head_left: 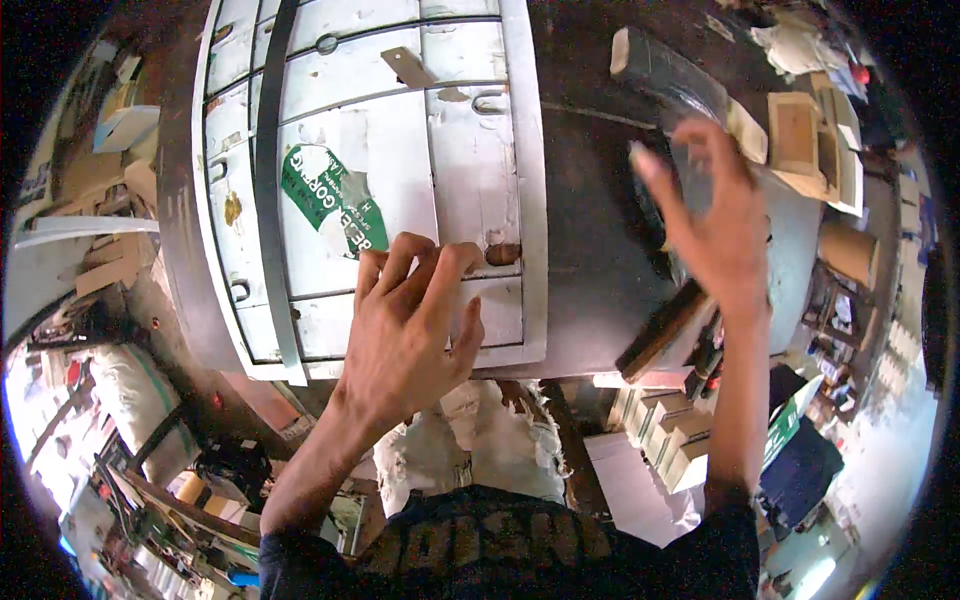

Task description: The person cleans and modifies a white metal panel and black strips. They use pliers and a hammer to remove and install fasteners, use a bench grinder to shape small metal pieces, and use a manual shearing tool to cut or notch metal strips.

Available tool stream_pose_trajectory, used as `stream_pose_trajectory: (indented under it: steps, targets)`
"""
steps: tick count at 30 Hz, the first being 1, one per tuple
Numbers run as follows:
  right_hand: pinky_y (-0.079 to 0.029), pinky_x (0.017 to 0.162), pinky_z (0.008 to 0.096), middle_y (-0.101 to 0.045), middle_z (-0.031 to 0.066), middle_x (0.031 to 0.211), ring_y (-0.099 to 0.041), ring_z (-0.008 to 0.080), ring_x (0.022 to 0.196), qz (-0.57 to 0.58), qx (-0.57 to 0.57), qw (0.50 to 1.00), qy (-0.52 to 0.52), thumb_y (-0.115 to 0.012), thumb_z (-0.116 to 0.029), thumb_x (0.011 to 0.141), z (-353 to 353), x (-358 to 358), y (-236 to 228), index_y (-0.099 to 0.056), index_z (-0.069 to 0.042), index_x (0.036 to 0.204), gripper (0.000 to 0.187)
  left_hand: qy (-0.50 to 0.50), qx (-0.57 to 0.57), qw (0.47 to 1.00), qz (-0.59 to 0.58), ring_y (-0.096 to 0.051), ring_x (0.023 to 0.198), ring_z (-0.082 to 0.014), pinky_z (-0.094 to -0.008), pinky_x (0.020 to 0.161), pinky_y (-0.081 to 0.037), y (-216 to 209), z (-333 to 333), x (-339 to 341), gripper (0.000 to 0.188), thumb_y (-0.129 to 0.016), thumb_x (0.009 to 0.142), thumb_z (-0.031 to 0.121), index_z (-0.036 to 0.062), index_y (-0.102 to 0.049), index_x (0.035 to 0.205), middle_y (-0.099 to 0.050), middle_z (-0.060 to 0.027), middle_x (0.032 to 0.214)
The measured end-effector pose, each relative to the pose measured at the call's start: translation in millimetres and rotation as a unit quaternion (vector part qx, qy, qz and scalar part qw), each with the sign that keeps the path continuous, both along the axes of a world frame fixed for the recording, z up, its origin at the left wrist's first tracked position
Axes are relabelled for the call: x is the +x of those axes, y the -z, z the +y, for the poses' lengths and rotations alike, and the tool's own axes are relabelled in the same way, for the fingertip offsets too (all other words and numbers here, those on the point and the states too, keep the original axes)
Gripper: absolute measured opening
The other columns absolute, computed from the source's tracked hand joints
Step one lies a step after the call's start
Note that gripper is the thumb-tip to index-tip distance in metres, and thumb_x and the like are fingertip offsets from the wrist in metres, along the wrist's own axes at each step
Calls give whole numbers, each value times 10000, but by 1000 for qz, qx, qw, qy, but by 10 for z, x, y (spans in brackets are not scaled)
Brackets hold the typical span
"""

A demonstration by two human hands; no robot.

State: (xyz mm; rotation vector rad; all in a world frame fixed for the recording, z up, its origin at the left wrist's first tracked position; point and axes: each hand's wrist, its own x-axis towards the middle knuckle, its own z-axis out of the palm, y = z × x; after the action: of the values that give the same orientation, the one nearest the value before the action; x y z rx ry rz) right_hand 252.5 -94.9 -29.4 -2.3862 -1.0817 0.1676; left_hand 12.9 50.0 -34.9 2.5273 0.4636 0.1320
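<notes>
A white-painted wooden panel (465,170) lies on the dark table, lined with dark grooves and fitted with small metal loops. My left hand (405,325) rests on its near part, fingers bent and apart, with fingertips against the surface beside a torn green sticker (315,200). A long dark strip (270,170) runs across the panel's left side. Near its far edge lies a small brown plate (406,67). My right hand (715,215) is raised to the right of the panel, thumb and fingers apart, holding nothing visible. Beyond it sits a dark, elongated block (670,72) with pale ends.
Tools with wooden handles (665,330) lie at the table's near right edge. Stacked pale frames (797,135) stand at the far right. Below the table are pale boxes (665,440) on the right and a white sack (135,400) on the left.
</notes>
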Motion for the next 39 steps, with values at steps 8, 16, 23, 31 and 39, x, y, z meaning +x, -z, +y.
stream_pose_trajectory:
  steps: [8,16,23,31,39]
  targets:
    - [-418,912,500,-556,203,1128,-525,419,1039,-115,-40,992,31,-797,-263,786,-343,-326,232,-494,-70,1214,559,50,-24,997,-51,-532,910,-242,-391,786,-386,92,-12,102,374,-642,779,6,42,-536,1136,-640,-74,855]
    - [-462,898,424,-630,138,1059,-591,328,1016,-15,60,992,112,-759,-116,817,-649,-996,121,-607,-38,1076,310,67,9,996,-52,-555,859,-198,-354,739,-397,139,-25,144,423,-679,736,4,57,-566,1139,-662,-31,831]
    - [-503,820,407,-628,165,1082,-616,292,918,3,-22,929,369,-720,-227,884,-1266,-733,186,-574,-10,1188,402,100,36,990,-93,-587,891,-172,-352,722,-396,181,-40,234,459,-714,685,67,93,-571,1121,-672,3,811]
    - [-490,532,262,-630,65,843,-583,138,643,134,28,925,355,-685,-212,881,-1477,-488,317,-520,-36,1296,481,-18,-37,999,-35,-483,948,-306,-403,865,-427,-26,14,341,706,-785,568,41,76,-466,1197,-536,-105,1095]
    - [-282,325,225,-457,30,604,-404,105,381,358,255,819,370,-463,-243,982,-1069,-1359,-245,-515,13,1173,324,-171,2,985,-37,-460,1046,-314,-414,922,-366,-132,17,-78,737,-686,642,10,45,-435,1334,-504,-133,1155]
